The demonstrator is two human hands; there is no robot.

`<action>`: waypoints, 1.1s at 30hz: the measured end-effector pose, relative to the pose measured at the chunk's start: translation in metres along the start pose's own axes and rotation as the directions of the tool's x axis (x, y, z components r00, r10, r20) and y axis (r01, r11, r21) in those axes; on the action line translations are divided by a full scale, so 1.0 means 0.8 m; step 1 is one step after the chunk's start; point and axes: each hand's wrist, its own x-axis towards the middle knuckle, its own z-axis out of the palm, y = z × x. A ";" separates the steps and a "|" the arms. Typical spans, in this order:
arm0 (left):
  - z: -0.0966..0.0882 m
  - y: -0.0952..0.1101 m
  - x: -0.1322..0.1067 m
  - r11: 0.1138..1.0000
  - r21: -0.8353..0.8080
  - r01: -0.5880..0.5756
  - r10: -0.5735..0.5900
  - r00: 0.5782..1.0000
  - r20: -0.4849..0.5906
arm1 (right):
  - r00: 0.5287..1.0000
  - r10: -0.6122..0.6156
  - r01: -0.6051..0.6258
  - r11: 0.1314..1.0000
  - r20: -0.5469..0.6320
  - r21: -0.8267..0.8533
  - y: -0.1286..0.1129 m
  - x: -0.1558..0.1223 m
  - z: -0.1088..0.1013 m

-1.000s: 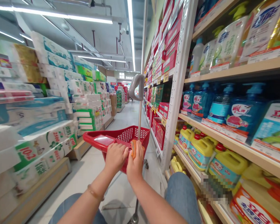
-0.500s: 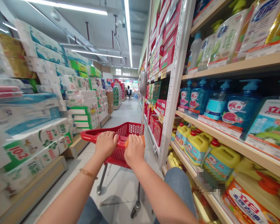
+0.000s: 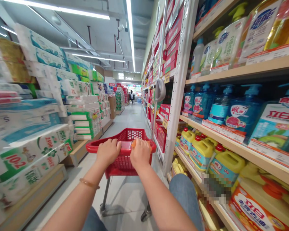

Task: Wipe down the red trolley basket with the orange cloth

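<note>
A red plastic shopping basket on wheels (image 3: 132,134) stands in the aisle in front of me. My left hand (image 3: 107,151) is closed over its near rim. My right hand (image 3: 141,153) grips the same rim further right, with a small orange thing (image 3: 134,143) pressed under its fingers; I cannot make out what it is. The basket's grey pull handle (image 3: 159,90) sticks up on a metal rod at its right side. A thin bracelet (image 3: 88,183) sits on my left wrist.
Shelves on the right hold yellow jugs (image 3: 201,153), blue pump bottles (image 3: 240,112) and red boxes (image 3: 162,136). Stacked tissue packs (image 3: 33,144) on low wooden platforms line the left. The grey floor runs ahead to a distant person (image 3: 131,95).
The basket has swung level and squarer to me, and its grey handle has shifted to the right. My right hand has turned from holding the orange thing upright to lying over the rim.
</note>
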 end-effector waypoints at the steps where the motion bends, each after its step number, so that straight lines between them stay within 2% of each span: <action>1: 0.001 0.005 -0.001 1.000 0.000 -0.015 0.015 1.000 0.001 | 0.999 -0.042 0.042 0.999 0.007 0.033 -0.010 0.001 0.007; 4: 0.002 0.000 -0.003 0.997 -0.019 -0.069 0.069 0.998 0.003 | 0.977 -0.207 0.202 0.976 0.052 0.086 -0.022 0.001 0.018; 7: 0.002 -0.019 -0.004 0.999 -0.021 -0.050 0.050 0.999 0.010 | 0.952 -0.281 0.270 0.958 0.118 0.100 -0.001 0.001 0.008; 9: 0.003 -0.025 -0.005 1.000 0.003 -0.010 0.010 1.000 0.007 | 0.968 -0.216 0.207 0.975 0.129 0.081 0.020 0.004 -0.004; 12: 0.003 -0.020 -0.007 1.000 0.028 0.008 -0.008 1.000 -0.013 | 0.986 -0.109 0.105 0.994 0.127 0.042 0.039 0.013 -0.014; 16: 0.002 -0.003 -0.010 0.999 0.047 0.011 -0.010 1.000 -0.026 | 0.994 -0.044 0.045 0.999 0.101 -0.009 0.026 0.019 -0.007; 18: 0.001 0.003 -0.011 0.998 0.058 0.008 -0.006 1.000 -0.029 | 0.997 -0.046 0.047 0.999 0.066 -0.003 0.009 0.018 0.002; 21: -0.003 0.002 -0.014 0.999 0.049 -0.021 0.022 0.999 -0.029 | 0.987 -0.158 0.158 0.987 0.029 0.029 -0.013 0.011 0.014; 23: -0.008 -0.006 -0.017 0.998 0.039 -0.046 0.046 0.999 -0.010 | 0.967 -0.252 0.251 0.967 0.036 0.038 -0.016 0.006 0.017; 25: -0.013 -0.015 -0.019 0.997 0.067 -0.043 0.042 0.999 0.007 | 0.955 -0.293 0.291 0.956 0.051 0.033 -0.008 0.004 0.014; 27: -0.015 -0.020 -0.021 0.992 0.125 -0.010 0.011 1.000 -0.006 | 0.961 -0.273 0.272 0.962 0.051 0.016 0.007 0.006 0.006; 29: -0.014 -0.015 -0.022 0.986 0.163 0.025 -0.021 0.999 -0.030 | 0.979 -0.201 0.202 0.979 0.032 -0.012 0.018 0.010 0.000; 31: -0.012 -0.001 -0.022 0.986 0.159 0.047 -0.041 0.998 -0.040 | 0.993 -0.116 0.117 0.992 0.014 -0.041 0.019 0.015 -0.003; 33: -0.011 0.014 -0.021 0.992 0.126 0.020 -0.017 1.000 -0.026 | 0.995 -0.101 0.102 0.994 0.025 -0.043 0.010 0.018 -0.001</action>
